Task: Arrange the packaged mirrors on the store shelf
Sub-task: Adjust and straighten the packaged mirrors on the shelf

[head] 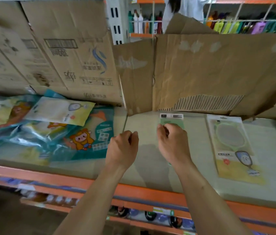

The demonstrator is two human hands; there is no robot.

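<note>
My right hand (pixel 172 141) is closed on a packaged mirror (pixel 172 118) with a green card and a white top strip; the hand hides most of the pack, which sits over the middle of the pale shelf (pixel 144 160). Just to its left, my left hand (pixel 123 146) is curled shut above the shelf and holds nothing that I can see. A second packaged mirror (pixel 230 145) with a light green frame lies flat on the shelf to the right. A third packaged mirror (pixel 59 111) lies face down on the pile at the left.
Teal plastic packs with a cartoon figure (pixel 81 138) fill the shelf's left part. Cardboard boxes (pixel 66 48) and a torn cardboard sheet (pixel 210 70) stand along the back. An orange rail (pixel 150 192) edges the shelf front. Bottles stand on far shelves (pixel 144 22).
</note>
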